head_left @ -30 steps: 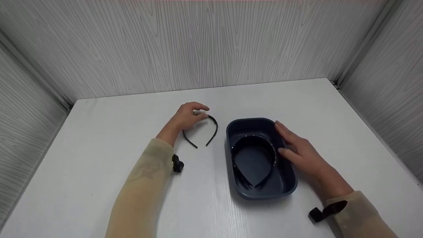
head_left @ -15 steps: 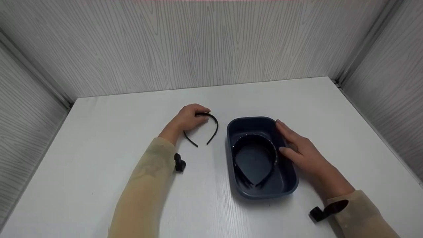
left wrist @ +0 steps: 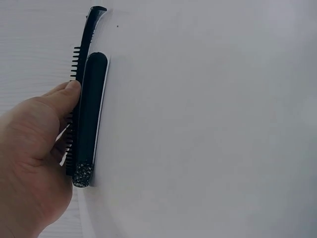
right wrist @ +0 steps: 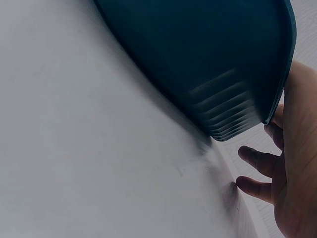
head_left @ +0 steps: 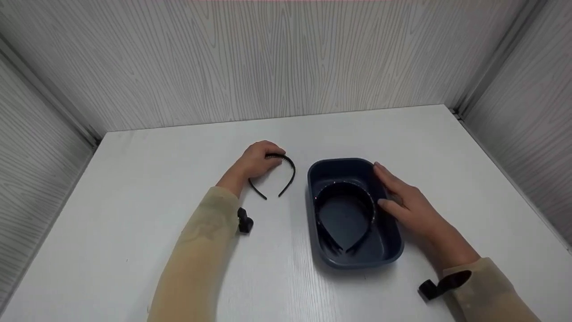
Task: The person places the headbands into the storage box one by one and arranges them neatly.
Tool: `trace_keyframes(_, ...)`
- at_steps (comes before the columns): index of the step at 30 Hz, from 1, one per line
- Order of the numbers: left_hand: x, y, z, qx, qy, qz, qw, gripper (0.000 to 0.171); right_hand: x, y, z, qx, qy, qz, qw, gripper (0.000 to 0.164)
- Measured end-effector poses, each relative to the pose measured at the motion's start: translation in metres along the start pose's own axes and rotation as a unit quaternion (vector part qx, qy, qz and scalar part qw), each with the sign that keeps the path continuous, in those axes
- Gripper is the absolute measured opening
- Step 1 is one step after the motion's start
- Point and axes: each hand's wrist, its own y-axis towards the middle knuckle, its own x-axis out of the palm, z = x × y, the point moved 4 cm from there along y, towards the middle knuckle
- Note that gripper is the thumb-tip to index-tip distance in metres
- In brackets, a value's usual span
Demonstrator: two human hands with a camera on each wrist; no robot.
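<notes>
In the head view my left hand pinches a thin black headband at the top of its curve. The headband's two ends point toward me. Close up in the left wrist view, the headband shows a row of small teeth, and a smooth dark strip with a glittery end lies alongside. To the right, my right hand holds the right rim of a dark blue plastic tub, its thumb over the edge. Ribs mark the tub's wall in the right wrist view, where several fingers spread away from it.
Inside the tub lie dark headbands with sparkling dots, curve away from me. The tub stands on a white table, with grey wood-grain panels behind and at both sides. Black camera mounts are strapped at both wrists.
My left hand's fingers have closed onto the top of the black headband, which has barely moved. My right hand and the tub stay almost where they were.
</notes>
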Motion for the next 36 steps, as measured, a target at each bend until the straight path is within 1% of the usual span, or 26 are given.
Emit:
trace_keyframes(5, 0.0, -0.002, 0.0, -0.012, -0.01, 0.003, 0.9999, 0.029, 0.0, 0.0, 0.0, -0.002, 0.0, 0.001, 1.0, 0.072)
trace_keyframes(10, 0.0, -0.003, 0.001, -0.02, -0.006, 0.006, 0.9998, 0.026, 0.0, 0.0, 0.0, 0.002, 0.001, -0.001, 1.0, 0.072)
trace_keyframes(15, -0.001, -0.005, 0.002, -0.037, -0.005, 0.011, 0.9992, 0.024, 0.0, 0.001, 0.0, 0.007, 0.001, -0.003, 1.0, 0.072)
trace_keyframes(21, -0.003, -0.009, 0.002, -0.053, -0.006, 0.012, 0.9985, 0.023, 0.0, 0.003, 0.0, -0.002, 0.0, -0.001, 1.0, 0.072)
trace_keyframes(24, -0.004, -0.01, 0.003, -0.055, -0.004, 0.008, 0.9985, 0.023, -0.001, 0.003, 0.001, -0.003, -0.002, -0.001, 1.0, 0.072)
trace_keyframes(30, -0.009, -0.014, 0.006, -0.043, 0.008, 0.004, 0.999, 0.023, -0.002, 0.004, 0.002, 0.003, -0.002, -0.004, 1.0, 0.072)
trace_keyframes(36, -0.018, -0.019, 0.009, -0.056, 0.012, 0.002, 0.9984, 0.022, -0.004, 0.007, 0.002, 0.001, 0.0, -0.002, 1.0, 0.071)
